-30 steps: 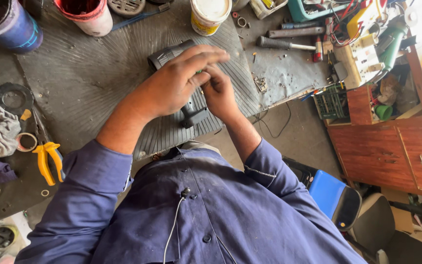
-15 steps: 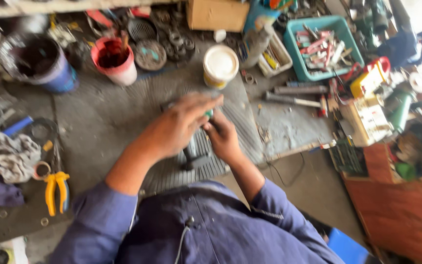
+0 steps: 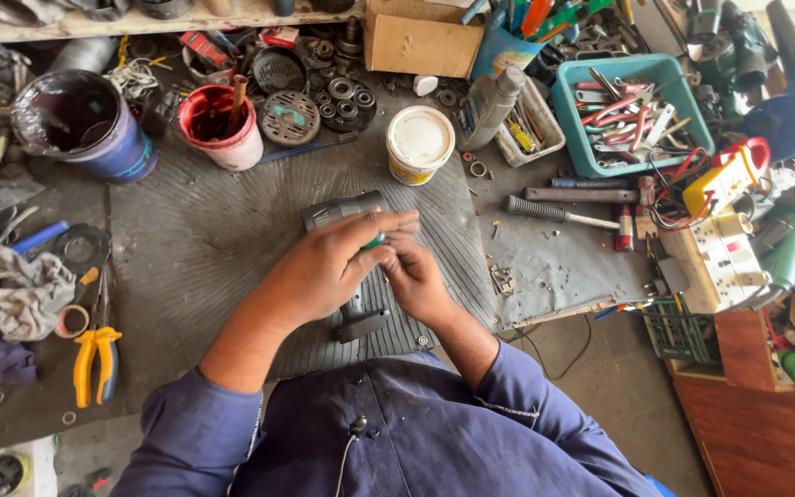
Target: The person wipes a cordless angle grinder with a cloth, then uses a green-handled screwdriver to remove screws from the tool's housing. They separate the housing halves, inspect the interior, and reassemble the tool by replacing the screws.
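A grey power drill (image 3: 338, 213) with green trim lies on a ribbed rubber mat (image 3: 213, 248) in the middle of the bench. My left hand (image 3: 324, 267) lies over the drill's body and grips it. My right hand (image 3: 420, 276) sits just to its right, fingers curled against the drill near the green part; whether it pinches a small piece there is hidden. The drill's black foot (image 3: 361, 324) sticks out below my hands.
Yellow-handled pliers (image 3: 94, 359) and rags (image 3: 20, 290) lie at left. A dark bucket (image 3: 85, 124), a red tub (image 3: 218, 124) and a white-lidded tub (image 3: 420, 143) stand behind. A teal tray of tools (image 3: 632, 110) and a screwdriver (image 3: 568, 213) are at right.
The view has tilted up, so more of the back of the bench shows. My hands stay on the drill, with my left hand shifted slightly along its body.
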`<action>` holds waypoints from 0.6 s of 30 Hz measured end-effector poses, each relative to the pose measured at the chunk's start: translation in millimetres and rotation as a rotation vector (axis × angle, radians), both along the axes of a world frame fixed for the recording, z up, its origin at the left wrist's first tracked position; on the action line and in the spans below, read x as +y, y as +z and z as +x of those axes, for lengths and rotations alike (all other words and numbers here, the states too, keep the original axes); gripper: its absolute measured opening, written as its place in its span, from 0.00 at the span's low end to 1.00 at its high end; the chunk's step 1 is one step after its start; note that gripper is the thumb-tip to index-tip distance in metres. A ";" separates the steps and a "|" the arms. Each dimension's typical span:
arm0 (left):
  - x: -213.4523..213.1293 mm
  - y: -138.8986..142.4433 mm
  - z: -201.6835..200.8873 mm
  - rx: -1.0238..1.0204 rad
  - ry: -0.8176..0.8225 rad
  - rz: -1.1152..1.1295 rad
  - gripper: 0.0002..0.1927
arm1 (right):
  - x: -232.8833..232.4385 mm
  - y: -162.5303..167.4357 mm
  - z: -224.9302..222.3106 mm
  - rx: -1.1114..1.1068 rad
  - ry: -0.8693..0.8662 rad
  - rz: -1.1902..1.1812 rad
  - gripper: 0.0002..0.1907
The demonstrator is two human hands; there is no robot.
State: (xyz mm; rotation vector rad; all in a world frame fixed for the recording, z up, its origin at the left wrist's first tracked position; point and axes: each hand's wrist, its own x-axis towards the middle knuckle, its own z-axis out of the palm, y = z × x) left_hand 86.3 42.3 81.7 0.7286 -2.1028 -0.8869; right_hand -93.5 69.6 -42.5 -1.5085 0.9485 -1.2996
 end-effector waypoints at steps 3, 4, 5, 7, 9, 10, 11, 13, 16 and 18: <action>2.5 -2.7 -6.1 -0.230 0.188 0.080 0.31 | -1.0 -0.1 -1.5 -0.079 0.053 0.077 0.25; 3.5 -6.3 -7.0 -0.300 0.249 0.123 0.34 | -2.0 -1.4 -1.7 -0.015 0.012 0.071 0.25; 4.0 -11.4 -6.9 -0.187 0.192 0.040 0.35 | -3.3 -3.1 -2.3 0.050 -0.031 0.066 0.25; 2.6 -25.4 -4.0 0.037 0.070 -0.129 0.38 | -5.7 -4.9 -4.5 0.006 -0.002 0.017 0.12; 2.3 -43.7 2.4 0.197 0.014 0.093 0.34 | -6.7 -5.8 -8.2 0.050 0.000 -0.018 0.07; 2.5 -53.8 5.4 0.277 -0.016 0.205 0.32 | -6.2 -6.0 -10.6 0.116 -0.012 -0.024 0.07; 2.8 -64.1 8.0 0.155 0.094 0.206 0.26 | -5.4 -4.2 -12.8 0.183 -0.026 -0.030 0.09; 3.5 -84.0 8.9 -0.094 0.303 0.206 0.15 | -3.0 1.8 -15.8 0.198 -0.010 -0.061 0.10; 15.8 -106.9 8.0 -0.386 0.315 -0.106 0.16 | -0.2 13.9 -17.0 0.191 -0.012 -0.105 0.12; 24.6 -116.5 3.0 -0.313 0.329 -0.089 0.16 | 2.3 20.8 -16.3 0.207 -0.020 -0.120 0.13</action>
